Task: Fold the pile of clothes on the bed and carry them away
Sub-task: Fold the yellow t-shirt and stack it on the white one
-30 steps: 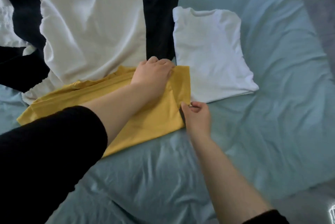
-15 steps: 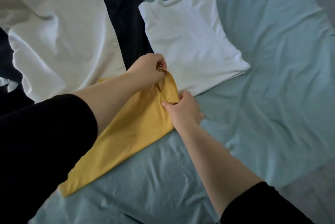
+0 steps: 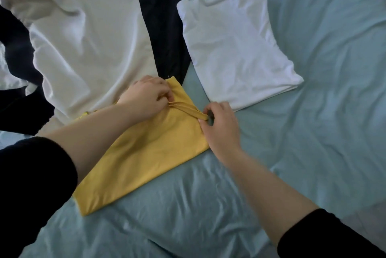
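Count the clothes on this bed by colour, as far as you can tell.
Yellow: 1, the yellow garment
White: 2, the folded white shirt and the spread white garment
Dark: 1 at least, the dark fabric; edges hidden
Total: 4 at least

The head camera looks steeply down, close over the bed.

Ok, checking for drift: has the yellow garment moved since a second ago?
Yes, leftward: the yellow garment met the folded white shirt then; now bed sheet shows between them.
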The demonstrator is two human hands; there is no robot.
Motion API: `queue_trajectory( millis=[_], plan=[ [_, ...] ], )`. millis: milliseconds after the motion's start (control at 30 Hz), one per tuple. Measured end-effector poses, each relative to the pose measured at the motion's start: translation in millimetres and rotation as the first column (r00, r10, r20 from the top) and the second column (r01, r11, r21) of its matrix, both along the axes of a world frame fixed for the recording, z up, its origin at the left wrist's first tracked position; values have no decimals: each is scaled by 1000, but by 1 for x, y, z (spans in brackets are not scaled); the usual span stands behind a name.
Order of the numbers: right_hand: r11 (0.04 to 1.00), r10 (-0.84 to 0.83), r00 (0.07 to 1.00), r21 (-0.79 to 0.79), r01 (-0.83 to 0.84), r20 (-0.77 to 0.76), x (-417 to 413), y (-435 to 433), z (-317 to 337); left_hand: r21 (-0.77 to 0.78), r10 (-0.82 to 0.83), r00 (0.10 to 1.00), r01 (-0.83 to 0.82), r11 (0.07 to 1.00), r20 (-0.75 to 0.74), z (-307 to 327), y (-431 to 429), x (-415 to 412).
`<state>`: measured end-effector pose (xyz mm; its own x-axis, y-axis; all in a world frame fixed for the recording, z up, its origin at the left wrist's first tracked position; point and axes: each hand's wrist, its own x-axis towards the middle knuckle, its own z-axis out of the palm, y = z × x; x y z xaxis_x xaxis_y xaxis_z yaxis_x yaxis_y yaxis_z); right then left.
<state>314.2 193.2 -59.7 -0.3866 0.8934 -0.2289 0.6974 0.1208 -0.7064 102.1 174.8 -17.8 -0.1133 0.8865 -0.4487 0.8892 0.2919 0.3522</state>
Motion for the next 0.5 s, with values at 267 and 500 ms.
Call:
queue_trajectory(
  millis=[267, 500],
  plan=[
    [981, 192, 981, 30, -192, 27, 13, 2, 5, -19, 285, 953, -289, 957, -106, -11, 11, 28],
    [805, 374, 904, 410, -428, 210, 39, -8, -5, -43, 269, 929, -289, 956, -252, -5, 11, 41]
  ],
)
